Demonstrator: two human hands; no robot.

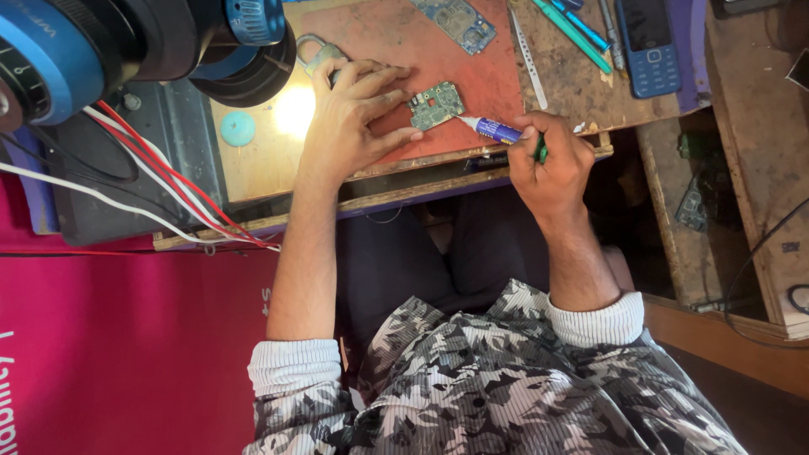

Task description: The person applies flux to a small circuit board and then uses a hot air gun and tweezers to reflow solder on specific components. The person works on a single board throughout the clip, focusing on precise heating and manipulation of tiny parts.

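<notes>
Nearest the camera, at 6 o'clock, lie the person's grey camouflage-patterned sleeves (472, 379) with ribbed white cuffs, and both forearms reach up toward the desk (253, 160).

The right hand (552, 164), at about 2 o'clock from the frame's centre, is closed around a blue-and-white syringe-like applicator (493, 129); the fingers wrap its rear end, and its pale tip points toward 9 o'clock, meeting or nearly meeting the right edge of a small green circuit board (436, 104). The left hand (354, 118), at about 11 o'clock, lies spread and flat, its fingertips pressing on the board's left side to pin it down.

The board sits on a reddish mat (472, 67) on the desk, just above the front edge. It is a small, thin, irregular green plate, studded with tiny silver and dark parts. It looks light and stiff but fragile: it is best held by its bare edges or pinned lightly at a corner, since pressure on the small parts could damage them. The applicator looks light, and its smooth barrel might slip unless held close to the tip.

Farther off, at 12 o'clock, lies a second, bluish circuit board (455, 21). At 1 o'clock there are metal tweezers (528, 59), green-handled tools (573, 34) and a blue keypad phone (649, 46). At 10 o'clock a large blue-ringed microscope head (93, 46) hangs over the desk, with red and white wires (160, 185) trailing past a small turquoise disc (238, 128).
</notes>
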